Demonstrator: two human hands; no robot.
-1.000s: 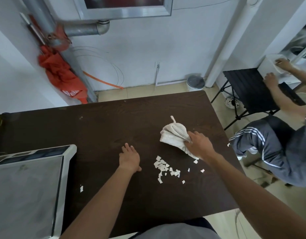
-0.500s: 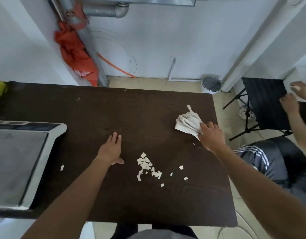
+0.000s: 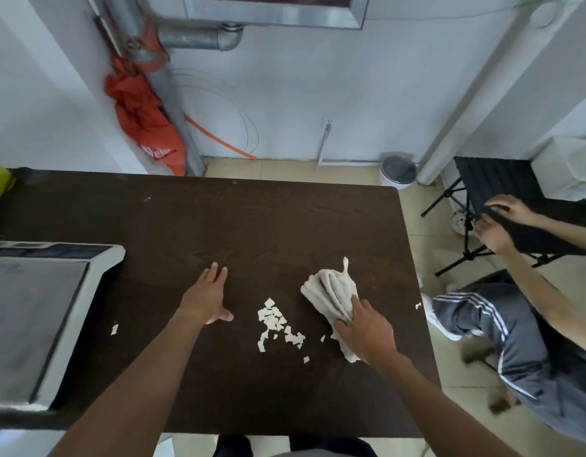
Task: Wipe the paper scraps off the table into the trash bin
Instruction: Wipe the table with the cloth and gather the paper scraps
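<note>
Near the dark worktop's (image 3: pixel 252 225) right edge, the right hand (image 3: pixel 367 331) clenches a soft beige cloth (image 3: pixel 331 291) by its bunched end, while the left hand (image 3: pixel 206 300) lies flat, fingers released. Featherlight white paper scraps (image 3: pixel 275 319) will likely scatter.

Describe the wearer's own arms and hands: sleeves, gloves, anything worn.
The left hand and right hand wear no gloves. Both arms are bare down to the frame's edge, with no sleeve in view. No watch, ring or band shows on either wrist or on any finger.
</note>
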